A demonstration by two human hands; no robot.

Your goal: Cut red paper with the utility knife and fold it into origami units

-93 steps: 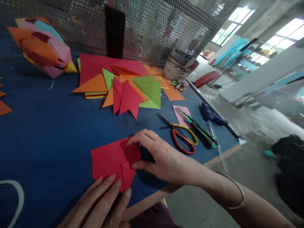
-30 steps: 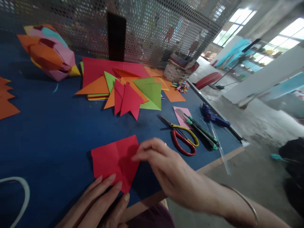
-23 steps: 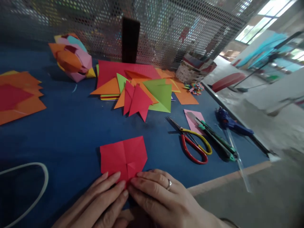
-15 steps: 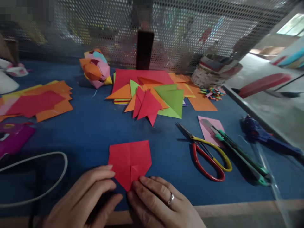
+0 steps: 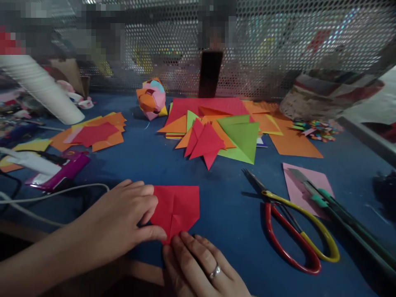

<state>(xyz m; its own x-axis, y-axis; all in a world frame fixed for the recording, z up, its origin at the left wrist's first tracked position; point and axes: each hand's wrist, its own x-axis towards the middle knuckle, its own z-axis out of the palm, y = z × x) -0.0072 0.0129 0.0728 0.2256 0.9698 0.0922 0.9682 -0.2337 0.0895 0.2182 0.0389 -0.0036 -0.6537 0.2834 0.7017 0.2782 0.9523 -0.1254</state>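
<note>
A partly folded red paper lies on the blue table close to the near edge. My left hand rests over its left corner, fingers curled and thumb pressing the lower point. My right hand, wearing a ring, lies below it with its fingertips flat against the paper's bottom tip. Neither hand lifts the sheet off the table.
Folded red, orange and green triangles are piled beyond the paper. Red-and-yellow scissors, a green cutter and a pink sheet lie to the right. Orange sheets, a pink device and a white cable sit left. A mesh wall stands behind.
The view swung left, showing more of the table's left side. My left hand moved up onto the paper's left corner, folding it inward. My right hand stays at the bottom tip.
</note>
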